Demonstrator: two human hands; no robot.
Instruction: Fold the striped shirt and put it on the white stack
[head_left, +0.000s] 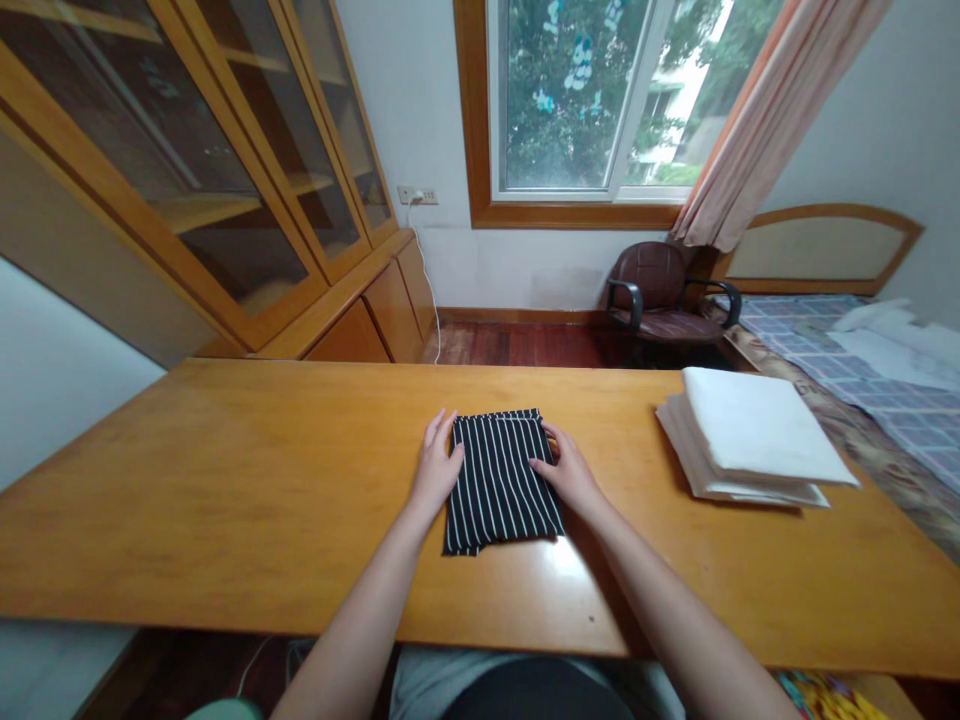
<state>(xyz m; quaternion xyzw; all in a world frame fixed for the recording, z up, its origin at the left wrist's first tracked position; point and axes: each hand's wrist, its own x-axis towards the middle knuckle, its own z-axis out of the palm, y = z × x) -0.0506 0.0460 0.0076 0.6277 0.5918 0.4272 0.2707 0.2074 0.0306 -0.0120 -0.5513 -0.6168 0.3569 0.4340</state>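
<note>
A folded black cloth with white stripes [501, 485] lies flat on the wooden table [225, 480], near the middle. Its lower left corner sticks out a little below the rest. My left hand [436, 462] rests at the cloth's left edge, fingers apart, the thumb touching the fabric. At the right edge is my right hand [568, 468], its thumb on top of the cloth and its other fingers curved around the upper right side, partly hidden.
A stack of white folded pieces [757, 430] sits at the table's right. Beyond the table are a brown armchair [652, 290], a bed [817, 330] and a glass-doored cabinet [300, 190]. The table's front edge lies just before my body.
</note>
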